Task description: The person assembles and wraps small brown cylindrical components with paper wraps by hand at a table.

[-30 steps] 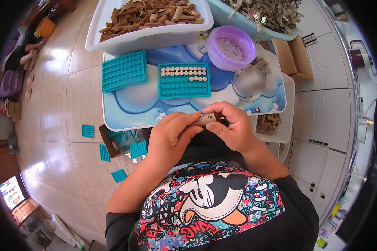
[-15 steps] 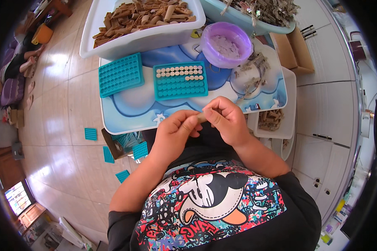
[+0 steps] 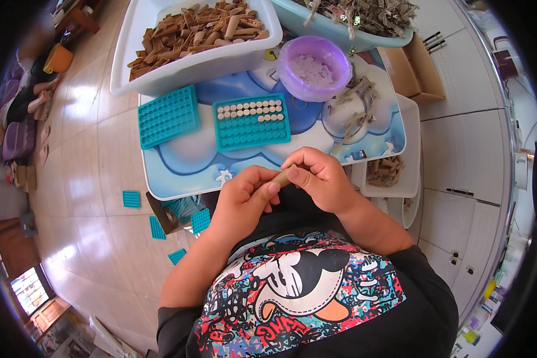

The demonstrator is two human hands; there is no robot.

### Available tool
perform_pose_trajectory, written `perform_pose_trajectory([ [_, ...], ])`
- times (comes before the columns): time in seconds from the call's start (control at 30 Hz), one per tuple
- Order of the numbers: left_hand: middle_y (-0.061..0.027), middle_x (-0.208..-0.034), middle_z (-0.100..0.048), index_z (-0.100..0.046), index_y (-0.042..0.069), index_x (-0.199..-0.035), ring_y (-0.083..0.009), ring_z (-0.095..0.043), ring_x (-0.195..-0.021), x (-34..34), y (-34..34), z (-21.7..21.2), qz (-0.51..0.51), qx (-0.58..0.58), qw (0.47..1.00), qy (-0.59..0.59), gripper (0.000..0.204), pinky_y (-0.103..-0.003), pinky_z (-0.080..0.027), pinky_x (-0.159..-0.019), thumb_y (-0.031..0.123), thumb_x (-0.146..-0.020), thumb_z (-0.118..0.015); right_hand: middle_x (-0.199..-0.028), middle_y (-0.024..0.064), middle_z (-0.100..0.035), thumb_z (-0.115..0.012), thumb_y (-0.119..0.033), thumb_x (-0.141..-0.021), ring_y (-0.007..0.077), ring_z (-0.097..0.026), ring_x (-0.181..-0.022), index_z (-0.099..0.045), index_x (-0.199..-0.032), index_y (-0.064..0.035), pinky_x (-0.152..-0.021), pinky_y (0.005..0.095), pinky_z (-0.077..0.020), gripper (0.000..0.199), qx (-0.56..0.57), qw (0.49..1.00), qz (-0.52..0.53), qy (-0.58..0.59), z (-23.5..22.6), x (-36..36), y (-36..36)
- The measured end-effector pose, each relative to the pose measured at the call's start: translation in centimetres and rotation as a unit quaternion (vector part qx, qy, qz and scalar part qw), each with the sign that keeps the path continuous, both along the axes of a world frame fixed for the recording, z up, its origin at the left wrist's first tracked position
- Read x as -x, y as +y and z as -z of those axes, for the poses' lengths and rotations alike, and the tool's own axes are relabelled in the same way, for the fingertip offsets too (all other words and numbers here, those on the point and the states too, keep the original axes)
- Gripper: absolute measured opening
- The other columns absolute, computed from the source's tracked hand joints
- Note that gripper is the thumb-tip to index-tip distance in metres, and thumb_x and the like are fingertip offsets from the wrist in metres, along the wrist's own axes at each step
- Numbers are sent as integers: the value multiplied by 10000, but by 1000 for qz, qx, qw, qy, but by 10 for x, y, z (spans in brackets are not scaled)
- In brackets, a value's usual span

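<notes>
Head view: left hand [image 3: 244,200] and right hand [image 3: 319,179] both pinch one smooth tan cylinder [image 3: 281,177], two teal gridded trays [image 3: 168,116] at 11 o'clock.

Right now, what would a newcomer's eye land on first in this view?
Both hands, the left hand and the right hand, meet at the table's near edge and pinch a small tan tube. Just beyond lies a teal grid tray, its far rows filled with pale discs, and a purple bowl behind it.
</notes>
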State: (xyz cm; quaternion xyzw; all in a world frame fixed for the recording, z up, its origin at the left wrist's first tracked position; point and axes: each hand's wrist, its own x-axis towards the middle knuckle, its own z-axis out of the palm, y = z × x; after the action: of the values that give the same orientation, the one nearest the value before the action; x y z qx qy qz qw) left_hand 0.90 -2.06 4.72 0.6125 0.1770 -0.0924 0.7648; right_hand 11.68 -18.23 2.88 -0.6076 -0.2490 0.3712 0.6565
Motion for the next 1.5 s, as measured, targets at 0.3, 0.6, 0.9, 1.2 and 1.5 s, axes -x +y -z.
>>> perform_pose_trajectory([
  [0.3,-89,-1037,-570,-397,38,-1294,-170,-619,-878,-2,6,11,9,248,968,28,393,-300,-504,-809,133,-936,-527,-772,103,-613,-629,-227,-825,299,-590,-742,-637,-897,-66,-668,381,-457,176,100,912,-64,-393,-42,-34,17],
  [0.6,-105,-935,-613,-491,49,-1261,-202,-642,-804,-6,5,14,-85,334,936,65,339,-336,-530,-776,161,-941,-511,-847,152,-634,-569,-73,-797,330,-598,-824,-636,-902,-32,-714,382,-472,131,347,727,30,-592,-40,-157,68],
  [0.9,-107,-951,-613,-501,26,-1236,-186,-627,-825,-1,6,22,-139,329,932,56,329,-336,-531,-780,188,-950,-493,-923,147,-644,-550,-39,-794,322,-621,-848,-629,-949,-57,-750,383,-487,175,324,764,4,-558,-34,-162,63],
  [1.2,-116,-1047,-588,-520,13,-1149,-218,-597,-954,0,-1,34,-145,438,887,31,260,-380,-494,-900,130,-918,-534,-837,86,-650,-590,-114,-803,300,-612,-807,-645,-888,-79,-722,372,-481,106,227,790,140,-552,-47,-131,38],
  [1.5,-130,-1041,-602,-531,10,-1141,-238,-606,-953,-2,-2,35,-172,458,871,-37,248,-386,-487,-905,114,-916,-539,-832,103,-656,-659,-43,-791,257,-646,-750,-613,-849,-35,-663,325,-513,74,10,886,115,-448,-26,-11,25],
])
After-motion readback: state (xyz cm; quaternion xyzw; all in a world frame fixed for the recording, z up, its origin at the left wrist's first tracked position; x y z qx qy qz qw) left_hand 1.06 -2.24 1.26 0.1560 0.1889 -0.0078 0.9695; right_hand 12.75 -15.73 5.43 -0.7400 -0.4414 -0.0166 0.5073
